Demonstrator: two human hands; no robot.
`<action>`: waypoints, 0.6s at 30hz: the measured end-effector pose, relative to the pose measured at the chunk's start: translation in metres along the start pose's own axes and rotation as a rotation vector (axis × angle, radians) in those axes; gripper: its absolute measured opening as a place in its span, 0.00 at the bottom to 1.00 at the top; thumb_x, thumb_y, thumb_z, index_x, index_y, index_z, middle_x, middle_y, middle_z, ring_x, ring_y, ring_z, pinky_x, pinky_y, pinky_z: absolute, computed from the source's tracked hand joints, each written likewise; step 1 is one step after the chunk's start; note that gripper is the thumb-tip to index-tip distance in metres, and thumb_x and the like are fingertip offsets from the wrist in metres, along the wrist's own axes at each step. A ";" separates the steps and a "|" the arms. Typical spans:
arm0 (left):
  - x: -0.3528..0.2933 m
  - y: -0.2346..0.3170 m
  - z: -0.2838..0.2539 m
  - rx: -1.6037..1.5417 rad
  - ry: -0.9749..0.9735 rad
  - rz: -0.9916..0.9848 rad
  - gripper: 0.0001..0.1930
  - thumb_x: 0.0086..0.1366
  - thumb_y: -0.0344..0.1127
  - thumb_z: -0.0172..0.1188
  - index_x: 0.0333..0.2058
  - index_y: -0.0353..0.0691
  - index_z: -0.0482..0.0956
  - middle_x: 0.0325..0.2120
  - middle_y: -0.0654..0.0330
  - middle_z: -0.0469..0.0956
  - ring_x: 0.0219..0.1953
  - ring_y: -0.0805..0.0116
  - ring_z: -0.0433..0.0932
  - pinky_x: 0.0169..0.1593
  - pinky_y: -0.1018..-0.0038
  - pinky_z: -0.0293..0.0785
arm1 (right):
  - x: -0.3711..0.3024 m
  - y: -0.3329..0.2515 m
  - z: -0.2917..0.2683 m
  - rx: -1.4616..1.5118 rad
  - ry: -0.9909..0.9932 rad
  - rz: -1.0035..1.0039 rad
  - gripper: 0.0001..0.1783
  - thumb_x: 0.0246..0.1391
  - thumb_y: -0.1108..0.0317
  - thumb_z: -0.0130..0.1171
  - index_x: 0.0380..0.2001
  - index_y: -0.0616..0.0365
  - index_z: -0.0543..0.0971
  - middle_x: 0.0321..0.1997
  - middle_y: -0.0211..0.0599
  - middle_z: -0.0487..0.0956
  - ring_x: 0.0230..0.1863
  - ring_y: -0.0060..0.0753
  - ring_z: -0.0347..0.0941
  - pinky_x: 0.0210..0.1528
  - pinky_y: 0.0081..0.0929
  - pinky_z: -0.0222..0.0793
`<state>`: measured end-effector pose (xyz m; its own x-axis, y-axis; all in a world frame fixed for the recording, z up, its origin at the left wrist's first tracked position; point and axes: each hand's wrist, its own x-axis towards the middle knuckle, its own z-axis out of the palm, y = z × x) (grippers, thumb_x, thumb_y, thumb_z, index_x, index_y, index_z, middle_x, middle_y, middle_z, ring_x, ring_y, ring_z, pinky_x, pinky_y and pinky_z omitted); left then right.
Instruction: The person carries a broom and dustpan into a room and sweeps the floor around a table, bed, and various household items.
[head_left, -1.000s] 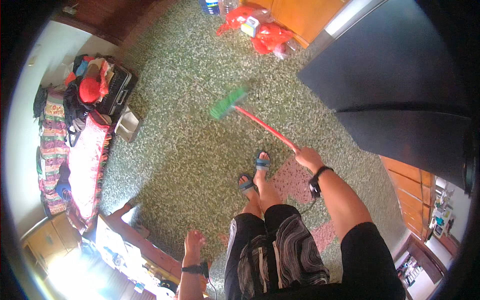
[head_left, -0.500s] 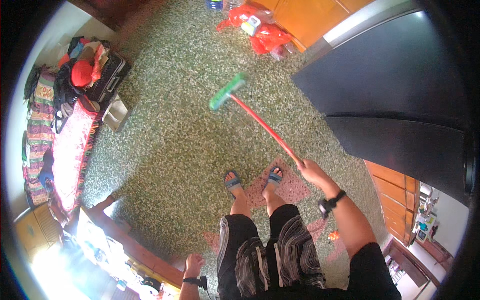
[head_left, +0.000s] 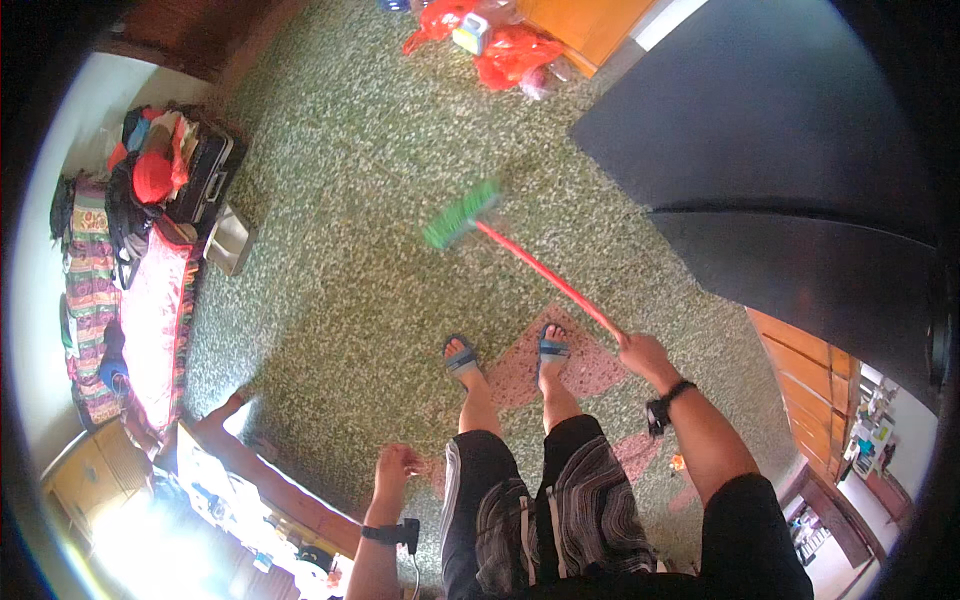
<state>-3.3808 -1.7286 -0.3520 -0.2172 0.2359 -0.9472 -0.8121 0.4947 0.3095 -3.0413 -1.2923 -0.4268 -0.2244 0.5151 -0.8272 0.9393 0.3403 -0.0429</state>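
Note:
My right hand (head_left: 648, 360) is wrapped round the upper end of a broom's red handle, out to my right. The broom (head_left: 545, 272) slants away to the far left, and its green bristle head (head_left: 462, 214), a little blurred, is over the speckled floor (head_left: 330, 290) ahead of my feet. Low on the left, my left hand (head_left: 397, 468) hangs beside my leg with its fingers curled in and nothing showing in them. Each wrist wears a black band.
A large dark cabinet-like block (head_left: 760, 130) stands at the right. Red plastic bags (head_left: 510, 55) lie at the far side by an orange cupboard (head_left: 580, 25). A black suitcase (head_left: 207, 170) and a grey tray (head_left: 229, 240) are at the left. My sandalled feet stand near a pink floor patch (head_left: 520, 375).
The broom head has come nearer to my feet and slightly right. My right hand has shifted right and down a little; my left hand has risen. The whole view has turned slightly.

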 end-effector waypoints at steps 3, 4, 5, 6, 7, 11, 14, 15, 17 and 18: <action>0.018 -0.019 0.064 0.233 -0.057 0.067 0.12 0.68 0.41 0.45 0.34 0.39 0.72 0.25 0.60 0.74 0.25 0.70 0.75 0.30 0.77 0.71 | -0.059 0.052 -0.016 0.045 0.029 0.077 0.29 0.58 0.48 0.42 0.24 0.66 0.77 0.23 0.57 0.76 0.26 0.58 0.73 0.29 0.50 0.67; 0.028 -0.018 0.094 0.284 -0.134 0.072 0.13 0.68 0.41 0.45 0.34 0.38 0.73 0.25 0.60 0.74 0.25 0.70 0.75 0.30 0.77 0.71 | -0.068 0.061 -0.027 0.046 0.029 0.086 0.29 0.58 0.48 0.42 0.24 0.66 0.77 0.23 0.57 0.76 0.26 0.58 0.73 0.29 0.50 0.67; 0.038 -0.017 0.123 0.272 -0.140 0.037 0.13 0.67 0.40 0.45 0.34 0.37 0.72 0.24 0.61 0.74 0.25 0.71 0.74 0.29 0.78 0.70 | -0.078 0.064 -0.040 0.070 0.000 0.119 0.29 0.57 0.47 0.43 0.23 0.66 0.77 0.22 0.55 0.76 0.26 0.58 0.73 0.28 0.49 0.68; 0.048 -0.017 0.153 0.258 -0.146 0.000 0.13 0.67 0.40 0.45 0.33 0.36 0.72 0.24 0.62 0.74 0.24 0.72 0.73 0.29 0.78 0.69 | -0.084 0.067 -0.047 0.090 -0.030 0.154 0.30 0.56 0.46 0.44 0.22 0.65 0.77 0.22 0.54 0.76 0.26 0.59 0.73 0.28 0.49 0.68; 0.067 -0.021 0.185 0.274 -0.194 0.094 0.12 0.67 0.39 0.45 0.33 0.37 0.72 0.23 0.63 0.74 0.24 0.74 0.72 0.28 0.78 0.68 | -0.084 0.067 -0.047 0.105 0.087 0.107 0.31 0.56 0.45 0.43 0.22 0.66 0.77 0.21 0.55 0.75 0.26 0.58 0.74 0.28 0.49 0.69; 0.146 -0.020 0.267 0.266 -0.427 0.020 0.11 0.65 0.38 0.47 0.35 0.38 0.74 0.28 0.63 0.75 0.33 0.75 0.74 0.27 0.76 0.70 | -0.042 -0.015 -0.050 0.115 -0.027 -0.063 0.27 0.58 0.50 0.42 0.24 0.62 0.77 0.23 0.49 0.78 0.24 0.53 0.75 0.26 0.47 0.70; 0.150 0.003 0.403 -0.005 -0.416 -0.048 0.11 0.65 0.38 0.49 0.35 0.36 0.73 0.25 0.60 0.74 0.28 0.73 0.75 0.26 0.75 0.70 | -0.001 -0.034 -0.053 0.062 0.089 -0.210 0.18 0.53 0.55 0.47 0.30 0.57 0.78 0.27 0.45 0.79 0.28 0.51 0.76 0.31 0.45 0.72; 0.164 0.013 0.422 -0.001 -0.415 -0.044 0.11 0.65 0.38 0.49 0.35 0.36 0.73 0.25 0.60 0.74 0.28 0.73 0.75 0.26 0.75 0.70 | 0.013 -0.045 -0.056 0.107 0.083 -0.160 0.17 0.52 0.55 0.48 0.30 0.56 0.79 0.27 0.45 0.79 0.29 0.51 0.76 0.32 0.45 0.72; 0.185 0.016 0.455 0.262 -0.103 -0.101 0.14 0.66 0.44 0.48 0.34 0.38 0.73 0.20 0.61 0.72 0.20 0.71 0.70 0.23 0.74 0.66 | 0.032 -0.050 -0.061 0.157 0.140 -0.195 0.17 0.51 0.54 0.48 0.30 0.56 0.79 0.28 0.46 0.79 0.31 0.51 0.76 0.33 0.44 0.72; 0.191 0.007 0.459 0.272 -0.102 -0.119 0.14 0.66 0.44 0.48 0.34 0.38 0.73 0.20 0.61 0.72 0.20 0.71 0.70 0.23 0.74 0.66 | 0.032 -0.047 -0.059 0.210 0.191 -0.232 0.18 0.51 0.53 0.49 0.29 0.56 0.79 0.28 0.46 0.79 0.32 0.51 0.76 0.34 0.44 0.72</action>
<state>-3.1793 -1.2958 -0.4923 -0.0626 0.2392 -0.9689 -0.6507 0.7263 0.2213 -3.1081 -1.2457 -0.4179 -0.4633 0.5878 -0.6632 0.8862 0.3068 -0.3472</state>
